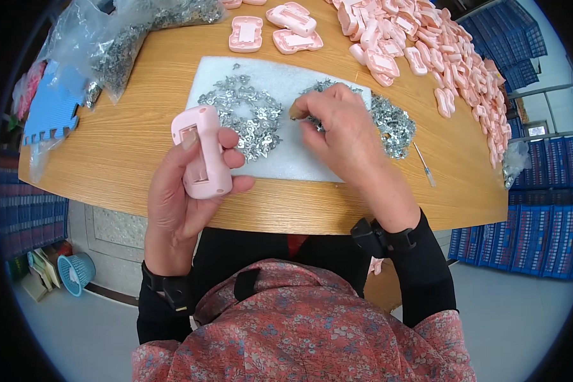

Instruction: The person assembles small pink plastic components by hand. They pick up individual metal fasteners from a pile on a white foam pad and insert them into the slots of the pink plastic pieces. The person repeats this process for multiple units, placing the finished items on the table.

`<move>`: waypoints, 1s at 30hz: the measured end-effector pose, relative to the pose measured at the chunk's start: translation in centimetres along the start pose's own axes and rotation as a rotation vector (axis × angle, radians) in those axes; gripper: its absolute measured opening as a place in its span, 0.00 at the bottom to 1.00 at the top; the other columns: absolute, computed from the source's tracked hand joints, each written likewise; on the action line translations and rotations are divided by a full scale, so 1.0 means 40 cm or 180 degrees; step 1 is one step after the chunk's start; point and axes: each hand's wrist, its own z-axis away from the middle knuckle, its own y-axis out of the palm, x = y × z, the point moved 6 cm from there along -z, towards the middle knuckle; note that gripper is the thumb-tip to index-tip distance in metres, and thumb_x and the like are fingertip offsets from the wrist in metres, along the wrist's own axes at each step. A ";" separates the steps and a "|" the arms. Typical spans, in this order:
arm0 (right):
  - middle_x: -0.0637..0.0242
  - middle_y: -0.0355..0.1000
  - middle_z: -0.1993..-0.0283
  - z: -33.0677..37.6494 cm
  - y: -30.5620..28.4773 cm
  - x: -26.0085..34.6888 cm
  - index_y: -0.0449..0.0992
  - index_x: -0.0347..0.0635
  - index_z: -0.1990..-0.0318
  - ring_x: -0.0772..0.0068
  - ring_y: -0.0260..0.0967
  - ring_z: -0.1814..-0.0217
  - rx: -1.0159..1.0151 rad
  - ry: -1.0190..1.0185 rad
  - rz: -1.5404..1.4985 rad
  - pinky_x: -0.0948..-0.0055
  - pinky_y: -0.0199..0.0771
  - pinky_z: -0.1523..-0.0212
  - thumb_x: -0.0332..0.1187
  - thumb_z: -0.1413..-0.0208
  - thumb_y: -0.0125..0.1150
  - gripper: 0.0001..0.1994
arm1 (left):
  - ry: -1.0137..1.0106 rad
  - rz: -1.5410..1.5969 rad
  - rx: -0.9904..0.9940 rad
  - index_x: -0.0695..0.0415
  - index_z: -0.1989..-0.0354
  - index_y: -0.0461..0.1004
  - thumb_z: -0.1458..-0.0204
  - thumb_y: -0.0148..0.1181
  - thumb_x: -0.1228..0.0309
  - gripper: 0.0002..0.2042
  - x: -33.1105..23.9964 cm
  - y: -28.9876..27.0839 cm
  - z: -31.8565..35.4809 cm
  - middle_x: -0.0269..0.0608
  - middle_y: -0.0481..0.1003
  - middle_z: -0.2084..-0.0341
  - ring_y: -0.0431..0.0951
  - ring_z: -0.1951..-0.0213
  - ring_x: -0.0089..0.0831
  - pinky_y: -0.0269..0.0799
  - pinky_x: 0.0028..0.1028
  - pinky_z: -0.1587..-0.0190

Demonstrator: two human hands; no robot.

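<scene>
A pink plastic casing (216, 177) with a rectangular battery recess is gripped in my left hand (172, 191), the thumb lying over the recess. It is held upright above the near part of the table. My right hand (349, 134) hovers at the right side of a white foam sheet (293, 162), thumb and fingertips drawn together, a tan cover on one fingertip. Whatever sits between those fingertips is too small to make out. On the sheet's left half lie many small silvery metal contact pieces (258, 121). A second heap of metal pieces (395, 127) spreads beside my right hand, partly hidden by it.
A big mound of pink casings (426, 57) covers the table's far right; a few more casings (246, 34) lie at the far middle. Clear bags of metal parts (121, 54) and a blue foam mat (52, 105) occupy the far left. A thin pen-like tool (424, 164) rests at right.
</scene>
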 end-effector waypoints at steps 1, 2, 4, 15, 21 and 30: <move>0.64 0.73 0.71 -0.009 0.000 -0.003 0.77 0.43 0.64 0.58 0.69 0.60 -0.0061 -0.0022 0.0060 0.61 0.70 0.56 0.23 0.52 0.64 0.08 | 0.0014 -0.0161 -0.0053 0.56 0.31 0.55 0.34 0.48 0.60 0.26 0.002 -0.008 -0.001 0.52 0.73 0.50 0.79 0.54 0.42 0.82 0.52 0.54; 0.64 0.73 0.71 -0.015 -0.002 -0.015 0.77 0.43 0.64 0.57 0.70 0.60 -0.0056 0.0079 0.0062 0.61 0.70 0.56 0.23 0.52 0.64 0.08 | -0.0019 -0.0088 -0.0051 0.56 0.30 0.53 0.34 0.48 0.59 0.28 0.009 -0.003 -0.004 0.52 0.73 0.51 0.79 0.55 0.42 0.83 0.51 0.55; 0.64 0.74 0.71 -0.019 -0.019 -0.040 0.78 0.43 0.64 0.57 0.70 0.60 -0.0057 0.0298 0.0090 0.61 0.70 0.55 0.23 0.52 0.63 0.08 | -0.0105 0.0064 -0.0026 0.56 0.27 0.50 0.34 0.47 0.56 0.30 0.029 0.023 -0.016 0.51 0.74 0.52 0.80 0.56 0.42 0.83 0.48 0.56; 0.66 0.75 0.66 0.023 0.007 -0.035 0.76 0.44 0.64 0.57 0.69 0.57 0.0315 -0.0173 0.0454 0.61 0.68 0.52 0.22 0.54 0.65 0.09 | -0.0522 -0.0661 -0.0010 0.57 0.27 0.50 0.35 0.46 0.50 0.34 0.123 0.030 -0.018 0.46 0.74 0.61 0.78 0.61 0.37 0.82 0.41 0.60; 0.67 0.75 0.66 0.025 0.003 -0.021 0.76 0.45 0.64 0.58 0.69 0.57 0.0246 -0.0061 0.0135 0.61 0.66 0.50 0.22 0.54 0.63 0.09 | -0.0508 -0.0648 -0.0038 0.58 0.29 0.55 0.34 0.44 0.48 0.32 0.123 0.034 -0.020 0.46 0.75 0.60 0.78 0.61 0.35 0.81 0.38 0.62; 0.68 0.73 0.64 0.053 -0.023 -0.030 0.75 0.40 0.59 0.75 0.70 0.63 0.0140 0.0533 -0.0626 0.74 0.71 0.61 0.21 0.50 0.64 0.11 | -0.0626 -0.0490 -0.0179 0.60 0.32 0.60 0.35 0.46 0.52 0.29 0.122 0.040 -0.027 0.44 0.75 0.63 0.78 0.63 0.31 0.79 0.34 0.62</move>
